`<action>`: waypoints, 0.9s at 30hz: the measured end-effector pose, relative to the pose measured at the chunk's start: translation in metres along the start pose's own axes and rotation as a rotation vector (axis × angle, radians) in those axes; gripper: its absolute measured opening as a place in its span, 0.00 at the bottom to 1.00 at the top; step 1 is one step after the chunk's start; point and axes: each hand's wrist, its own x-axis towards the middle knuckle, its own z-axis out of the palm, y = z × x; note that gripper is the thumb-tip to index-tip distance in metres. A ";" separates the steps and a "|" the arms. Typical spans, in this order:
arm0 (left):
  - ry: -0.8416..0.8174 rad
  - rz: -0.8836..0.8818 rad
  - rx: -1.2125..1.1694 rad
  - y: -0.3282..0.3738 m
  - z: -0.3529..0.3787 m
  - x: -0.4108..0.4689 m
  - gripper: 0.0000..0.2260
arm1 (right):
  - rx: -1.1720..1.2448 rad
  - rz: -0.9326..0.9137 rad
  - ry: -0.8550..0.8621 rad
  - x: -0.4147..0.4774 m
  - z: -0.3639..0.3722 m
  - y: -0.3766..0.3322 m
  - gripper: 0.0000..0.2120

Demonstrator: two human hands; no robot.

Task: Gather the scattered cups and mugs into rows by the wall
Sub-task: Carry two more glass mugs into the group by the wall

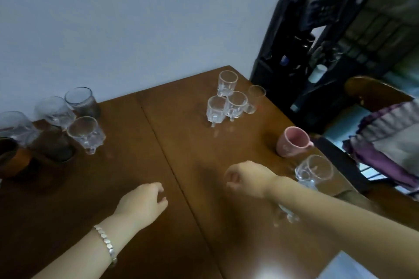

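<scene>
- Both empty: left hand loosely curled above the table, right hand half-closed, gripping nothing.
- Nearest strays: pink mug and glass mug, both on the side of the right hand away from the wall.
- Best to take the pink mug around its body, lift clear, avoid sliding.
- Set down beside the four glasses nearer the wall, keeping the row straight.
- Mind the forearm: another glass sits partly hidden beneath it.
</scene>
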 end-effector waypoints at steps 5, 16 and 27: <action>-0.003 -0.029 -0.075 0.074 0.046 -0.011 0.17 | 0.058 0.088 0.126 -0.053 -0.018 0.120 0.15; 0.008 -0.132 -0.153 0.173 0.108 -0.017 0.17 | 0.332 0.372 0.131 -0.026 0.014 0.243 0.45; -0.008 0.161 -0.017 0.276 0.120 0.014 0.39 | 0.627 0.342 0.364 -0.054 0.001 0.259 0.40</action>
